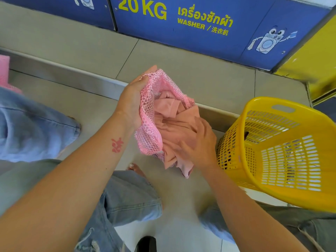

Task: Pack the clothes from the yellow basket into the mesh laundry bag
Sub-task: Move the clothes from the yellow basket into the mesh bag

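My left hand (131, 100) grips the rim of a pink mesh laundry bag (148, 113) and holds its mouth apart in mid-air. A peach-pink garment (174, 124) lies partly inside the bag, its lower end hanging out below. My right hand (198, 146) is closed on that garment at the bag's mouth. The yellow plastic basket (283, 153) stands tilted at the right, beside my right forearm. Only a small dark patch shows through the basket's slots; its inside is otherwise hard to see.
Blue washer fronts (181, 24) marked 20 KG stand at the back above a grey step (72, 75). A yellow panel (312, 66) is at the far right. Legs in light jeans (32, 124) fill the left and bottom. Another pink mesh item (4, 71) sits at the left edge.
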Motion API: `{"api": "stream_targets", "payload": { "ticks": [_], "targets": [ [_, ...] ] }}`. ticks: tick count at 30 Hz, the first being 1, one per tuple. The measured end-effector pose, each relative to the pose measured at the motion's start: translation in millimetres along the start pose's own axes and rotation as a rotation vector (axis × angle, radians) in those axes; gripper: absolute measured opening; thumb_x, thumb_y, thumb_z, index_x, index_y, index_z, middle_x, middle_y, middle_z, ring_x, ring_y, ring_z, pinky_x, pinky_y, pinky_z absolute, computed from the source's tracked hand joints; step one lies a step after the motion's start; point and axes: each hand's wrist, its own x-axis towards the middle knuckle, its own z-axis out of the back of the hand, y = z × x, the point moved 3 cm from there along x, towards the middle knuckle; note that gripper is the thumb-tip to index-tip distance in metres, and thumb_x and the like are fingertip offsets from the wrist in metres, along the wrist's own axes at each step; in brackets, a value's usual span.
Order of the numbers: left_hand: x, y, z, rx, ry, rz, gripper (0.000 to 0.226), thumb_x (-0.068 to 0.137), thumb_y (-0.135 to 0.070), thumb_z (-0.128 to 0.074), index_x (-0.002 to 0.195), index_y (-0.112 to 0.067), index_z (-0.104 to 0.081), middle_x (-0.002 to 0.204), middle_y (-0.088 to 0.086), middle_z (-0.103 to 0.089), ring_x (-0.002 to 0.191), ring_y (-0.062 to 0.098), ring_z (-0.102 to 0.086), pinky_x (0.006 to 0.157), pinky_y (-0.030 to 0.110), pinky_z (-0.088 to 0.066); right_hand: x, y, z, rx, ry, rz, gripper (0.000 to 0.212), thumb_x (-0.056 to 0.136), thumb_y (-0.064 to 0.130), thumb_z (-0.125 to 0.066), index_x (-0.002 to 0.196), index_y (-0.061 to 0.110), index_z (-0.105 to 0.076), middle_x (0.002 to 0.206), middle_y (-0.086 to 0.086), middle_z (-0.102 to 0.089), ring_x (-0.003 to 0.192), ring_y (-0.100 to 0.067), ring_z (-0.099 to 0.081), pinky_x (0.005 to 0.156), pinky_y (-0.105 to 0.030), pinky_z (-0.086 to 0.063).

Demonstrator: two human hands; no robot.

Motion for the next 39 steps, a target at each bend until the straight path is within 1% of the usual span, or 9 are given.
{"api": "stream_targets", "payload": {
  "ticks": [6,10,12,16,22,27,32,36,39],
  "targets": [
    [7,3,0,0.058,-0.01,-0.002,0.035,0.104,-0.021,-0.042,0.131,-0.022,-0.064,0.134,0.002,-0.066,0.121,0.018,-0.065,0.093,0.032,-0.055,1,-43,-29,-0.149,0.379,-0.274,0.129,0.055,0.08,-0.067,0.151,0.031,0.003,0.163,0.002,-0.001,0.15,-0.023,-0.013,0.116,-0.057,-0.018],
    [15,8,-2,0.064,-0.004,-0.004,0.036,0.105,-0.021,-0.04,0.134,-0.021,-0.061,0.136,0.003,-0.065,0.123,0.019,-0.063,0.093,0.032,-0.056,17,-54,-42,-0.162,0.542,-0.42,0.138,0.053,0.077,-0.072,0.149,0.035,0.019,0.16,-0.001,-0.018,0.146,-0.026,-0.022,0.115,-0.057,-0.016],
    [19,11,-2,0.05,0.001,0.001,0.036,0.105,-0.021,-0.04,0.135,-0.02,-0.061,0.137,0.005,-0.064,0.124,0.022,-0.063,0.094,0.034,-0.056,26,-60,-44,-0.098,0.589,-0.462,0.13,0.053,0.072,-0.072,0.149,0.042,0.011,0.151,-0.002,-0.036,0.14,-0.03,-0.036,0.113,-0.055,-0.022],
    [20,15,-5,0.049,-0.013,0.009,0.036,0.105,-0.023,-0.041,0.134,-0.021,-0.062,0.137,0.004,-0.064,0.121,0.021,-0.065,0.087,0.033,-0.058,38,-64,-40,0.054,0.592,-0.4,0.082,0.063,0.058,-0.068,0.135,0.031,-0.041,0.131,0.001,-0.059,0.119,-0.029,-0.057,0.092,-0.035,-0.044],
    [11,9,-5,0.073,-0.026,0.006,0.037,0.104,-0.022,-0.042,0.135,-0.022,-0.062,0.132,0.001,-0.067,0.114,0.018,-0.069,0.085,0.032,-0.057,34,-35,3,-0.018,0.299,-0.339,0.038,0.079,0.033,-0.059,0.111,0.026,-0.042,0.104,-0.008,-0.067,0.097,-0.036,-0.063,0.079,-0.042,-0.051],
    [-2,1,-3,0.074,-0.023,0.017,0.034,0.105,-0.021,-0.041,0.13,-0.024,-0.064,0.117,0.0,-0.074,0.099,0.016,-0.073,0.078,0.03,-0.06,47,27,59,-0.201,0.055,-0.161,0.027,0.084,0.014,-0.049,0.11,0.016,-0.046,0.101,-0.017,-0.066,0.093,-0.041,-0.063,0.065,-0.035,-0.038],
    [-4,3,1,0.031,-0.018,0.015,0.033,0.103,-0.018,-0.042,0.127,-0.022,-0.066,0.13,0.007,-0.068,0.124,0.027,-0.062,0.112,0.044,-0.043,74,81,83,0.45,-0.028,-0.134,0.038,0.086,0.011,-0.052,0.122,0.019,-0.041,0.085,-0.003,-0.063,0.075,-0.024,-0.061,0.059,-0.031,-0.04],
    [-4,1,-1,-0.073,-0.02,0.014,0.038,0.104,-0.013,-0.038,0.139,-0.01,-0.054,0.131,0.013,-0.065,0.124,0.026,-0.061,0.109,0.038,-0.046,75,108,54,0.701,0.093,0.012,0.041,0.091,0.013,-0.051,0.13,0.025,-0.045,0.114,0.005,-0.063,0.099,-0.009,-0.061,0.089,-0.032,-0.051],
    [-1,0,6,-0.118,-0.027,0.053,0.038,0.105,-0.015,-0.038,0.139,-0.013,-0.055,0.133,0.016,-0.064,0.124,0.031,-0.061,0.109,0.044,-0.046,59,109,13,0.546,0.253,0.136,0.047,0.1,0.026,-0.042,0.145,0.038,-0.036,0.138,0.006,-0.054,0.126,-0.013,-0.05,0.106,-0.032,-0.041]
  ]
}}
